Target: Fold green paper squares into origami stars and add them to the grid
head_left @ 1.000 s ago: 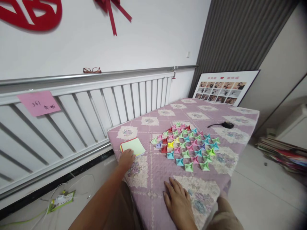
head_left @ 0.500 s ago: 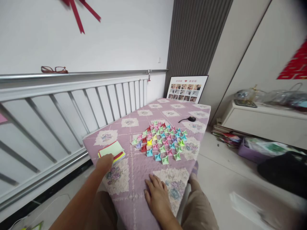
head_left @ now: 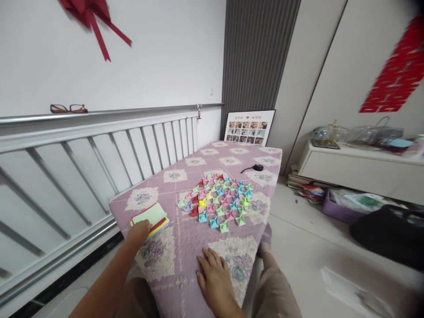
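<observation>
A stack of coloured paper sheets (head_left: 154, 215), pale green on top with red and yellow edges below, lies on the left of the cloth-covered table (head_left: 190, 251). My left hand (head_left: 141, 230) rests on the near edge of the stack, its fingers bent and partly hidden, so a grip on the paper cannot be made out. My right hand (head_left: 215, 279) lies flat on the cloth near the front, fingers spread, holding nothing. Beyond it, many small folded paper pieces (head_left: 217, 199) in green, pink, blue, red, yellow and purple sit close together in rows.
A black object with a strap (head_left: 257, 167) lies farther back on the table. A framed photo board (head_left: 249, 128) leans behind it. White radiator (head_left: 149, 148) runs along the left, with glasses (head_left: 69, 109) on the ledge. At right stand a white cabinet (head_left: 351, 165) and a purple box (head_left: 341, 211).
The whole view has shifted a little, so the table contents appear slightly farther left and lower. Both hands stay in about the same places on the stack and the cloth.
</observation>
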{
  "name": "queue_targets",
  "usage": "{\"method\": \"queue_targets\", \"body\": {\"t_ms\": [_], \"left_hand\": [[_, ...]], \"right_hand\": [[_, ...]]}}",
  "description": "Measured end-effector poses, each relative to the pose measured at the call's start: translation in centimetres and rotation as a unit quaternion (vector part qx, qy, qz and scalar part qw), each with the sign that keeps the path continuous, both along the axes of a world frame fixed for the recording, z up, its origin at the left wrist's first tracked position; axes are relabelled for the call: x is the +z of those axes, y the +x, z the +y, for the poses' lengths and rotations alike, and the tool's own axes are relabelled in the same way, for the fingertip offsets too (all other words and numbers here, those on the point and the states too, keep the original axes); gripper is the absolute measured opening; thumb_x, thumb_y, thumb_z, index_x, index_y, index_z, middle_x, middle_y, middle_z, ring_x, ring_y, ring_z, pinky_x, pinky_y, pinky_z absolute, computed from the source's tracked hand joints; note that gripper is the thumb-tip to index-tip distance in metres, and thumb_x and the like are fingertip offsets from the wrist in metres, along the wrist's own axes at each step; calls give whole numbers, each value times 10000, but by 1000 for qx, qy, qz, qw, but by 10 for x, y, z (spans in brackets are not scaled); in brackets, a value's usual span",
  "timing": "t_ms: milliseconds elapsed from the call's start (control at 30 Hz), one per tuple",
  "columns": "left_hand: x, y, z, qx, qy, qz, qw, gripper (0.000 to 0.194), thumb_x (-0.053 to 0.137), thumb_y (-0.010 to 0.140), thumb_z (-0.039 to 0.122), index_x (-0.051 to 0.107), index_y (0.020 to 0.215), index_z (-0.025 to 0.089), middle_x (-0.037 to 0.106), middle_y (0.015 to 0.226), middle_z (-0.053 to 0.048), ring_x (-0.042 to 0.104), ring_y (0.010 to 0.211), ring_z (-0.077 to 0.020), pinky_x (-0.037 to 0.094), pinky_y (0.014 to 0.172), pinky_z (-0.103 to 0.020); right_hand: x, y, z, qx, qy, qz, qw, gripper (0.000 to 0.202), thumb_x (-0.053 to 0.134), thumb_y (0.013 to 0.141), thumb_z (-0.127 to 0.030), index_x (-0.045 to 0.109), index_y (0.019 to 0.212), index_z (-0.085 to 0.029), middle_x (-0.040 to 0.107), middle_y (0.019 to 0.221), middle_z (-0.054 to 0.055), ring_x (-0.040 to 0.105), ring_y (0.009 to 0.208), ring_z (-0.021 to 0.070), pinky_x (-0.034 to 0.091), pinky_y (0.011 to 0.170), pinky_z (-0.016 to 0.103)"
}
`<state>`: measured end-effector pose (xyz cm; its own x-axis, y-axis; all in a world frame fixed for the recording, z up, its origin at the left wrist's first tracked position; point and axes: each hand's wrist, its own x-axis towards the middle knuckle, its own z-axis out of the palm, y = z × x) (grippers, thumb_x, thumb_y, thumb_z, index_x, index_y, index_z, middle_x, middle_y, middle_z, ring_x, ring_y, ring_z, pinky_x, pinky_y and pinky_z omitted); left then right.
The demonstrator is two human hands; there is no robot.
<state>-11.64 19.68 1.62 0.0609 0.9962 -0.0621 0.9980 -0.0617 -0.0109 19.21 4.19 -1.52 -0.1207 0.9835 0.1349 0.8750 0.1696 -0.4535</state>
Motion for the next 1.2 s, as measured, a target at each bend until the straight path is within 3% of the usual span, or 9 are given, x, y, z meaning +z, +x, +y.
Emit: {"method": "queue_targets", "body": {"t_ms": [300,467,633,900,1067,1200], "left_hand": [[12,4,-1,41,-1,-25,999,275,394,915,326,581,817,150,659,876,-103,617,880,-223,386,705,-292],[15,4,-2,55,0,-39,998,368,337,941,397,579,792,163,657,835,-81,618,829,-201,369,663,-274],[13,3,-1,54,6,-43,998,399,285,961,372,584,800,164,667,887,-88,611,889,-193,376,714,-268],[11,4,-3,55,21,-53,997,183,418,869,224,592,842,173,666,863,-56,610,851,-184,386,701,-258],[23,3,-13,48,61,-59,995,186,416,870,198,595,840,159,644,893,-74,590,875,-188,397,767,-279],[32,15,-35,34,109,-49,992,213,391,908,230,587,871,154,598,984,-109,535,985,-227,368,872,-332]], "right_hand": [[4,0,0,4,6,-9,1000,393,521,820,-261,590,1201,-327,470,1411,17,366,1323,260,261,1065,482],[3,-1,1,7,10,-12,1000,382,500,832,-267,592,1200,-315,474,1408,23,367,1322,259,261,1060,494],[1,0,2,9,17,-21,1000,384,499,834,-268,592,1204,-310,477,1406,34,378,1316,265,275,1053,499],[-1,0,3,10,33,-28,999,368,501,834,-274,608,1184,-312,502,1383,35,395,1306,269,294,1043,504],[-3,1,4,14,45,-25,999,361,496,836,-276,614,1175,-308,520,1365,36,416,1289,266,306,1033,496],[-7,3,5,14,64,-11,998,384,477,845,-276,591,1212,-285,546,1335,48,449,1261,259,321,1024,482]]}}
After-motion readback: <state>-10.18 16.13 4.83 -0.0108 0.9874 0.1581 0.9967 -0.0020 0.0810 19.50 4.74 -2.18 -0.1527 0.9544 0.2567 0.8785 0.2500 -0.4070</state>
